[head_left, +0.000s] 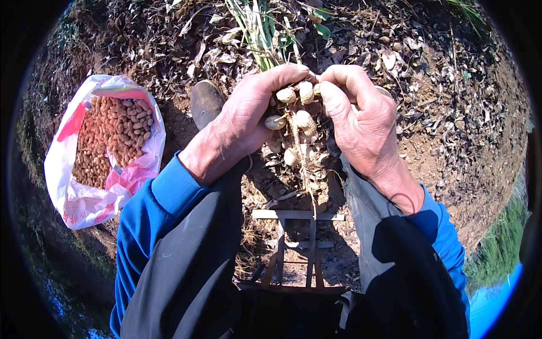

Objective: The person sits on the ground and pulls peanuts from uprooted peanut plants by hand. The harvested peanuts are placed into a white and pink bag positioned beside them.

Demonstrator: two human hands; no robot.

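Dry brown earth (451, 113) covers the whole outdoor scene, littered with curled dead leaves and lit by hard sun that throws dark shadows over the person's lap. A strip of green grass (499, 243) shows at the lower right rim, bent by the lens. On the left of the ground sits a white and pink plastic bag (84, 198), its mouth open and filled with pale brown peanuts (110, 141). Between the knees stands a low wooden stool frame (296, 243). The left hand (248, 116) is closed around the base of a peanut plant (296, 121), with its cluster of pale pods and thin roots hanging just below the fingers. The right hand (361, 116) is curled beside it, thumb and fingertips pinching at a pod near the top of the cluster. Green stems (259, 28) rise from the grip and are cut off at the upper edge. A dark shoe toe (206, 101) peeks out behind the left wrist, mostly hidden. The lower pods blur into soil and roots, so their number cannot be told.
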